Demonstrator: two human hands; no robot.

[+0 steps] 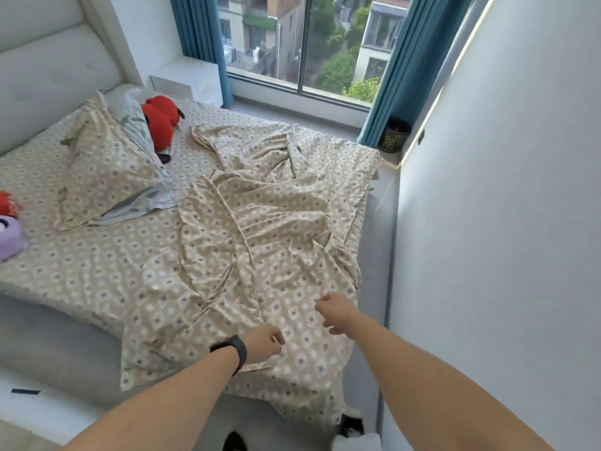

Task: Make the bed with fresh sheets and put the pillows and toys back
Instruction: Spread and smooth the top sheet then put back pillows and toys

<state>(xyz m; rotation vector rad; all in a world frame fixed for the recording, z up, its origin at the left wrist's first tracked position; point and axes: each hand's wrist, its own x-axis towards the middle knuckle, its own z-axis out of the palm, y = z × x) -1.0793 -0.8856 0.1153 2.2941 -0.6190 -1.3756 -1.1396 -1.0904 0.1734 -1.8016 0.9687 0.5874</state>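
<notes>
Where the sheet [253, 242] lies rumpled, both hands hover.

A large window [305, 43] framed by blue curtains [409, 70] looked out on neighbouring buildings and trees. A white nightstand [188, 79] stood below it beside the padded headboard [48, 70], while a dark patterned bin [395, 135] sat near the right curtain.
</notes>
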